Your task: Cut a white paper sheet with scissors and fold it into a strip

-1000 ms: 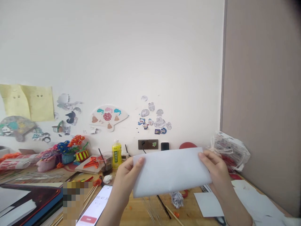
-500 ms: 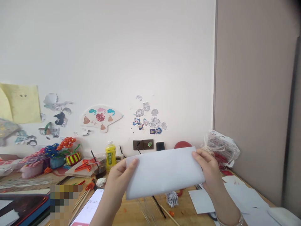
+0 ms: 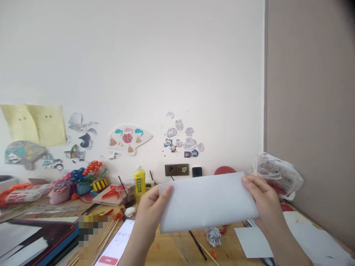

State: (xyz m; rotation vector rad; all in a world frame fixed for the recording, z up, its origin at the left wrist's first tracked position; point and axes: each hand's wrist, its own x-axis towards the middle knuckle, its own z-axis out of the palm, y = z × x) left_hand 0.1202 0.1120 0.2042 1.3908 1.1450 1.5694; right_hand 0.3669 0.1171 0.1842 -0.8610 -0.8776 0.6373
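The paper (image 3: 208,201), a white sheet that appears to be folded into a long band, is held in the air above the counter (image 3: 166,253), in front of the wall, with its 3 o'clock end slightly higher than its 9 o'clock end. The left hand (image 3: 149,212) grips the 9 o'clock end: the thumb lies on the near face and the other fingers (image 3: 166,190) are hidden behind the sheet. The right hand (image 3: 263,201) grips the 3 o'clock end, its fingers curled over the edge and closed on the paper. Both grips are pinches, and neither hand touches the counter. Judged from this posture, the step in hand is inspection or alignment of the band between folds. The edges look level with each other, and a small step shows in the lower edge near 6 o'clock. A further crease would call for matched corners, even tension from both ends and a firm surface beneath. The counter directly below the sheet carries sticks (image 3: 198,244) and a crumpled paper ball (image 3: 213,235). A phone (image 3: 116,245) lies at 7 o'clock from the paper, a yellow bottle (image 3: 139,182) stands at 10 o'clock, loose white sheets (image 3: 249,242) lie at 5 o'clock, and a plastic bag (image 3: 279,177) sits at 2 o'clock against the side panel.
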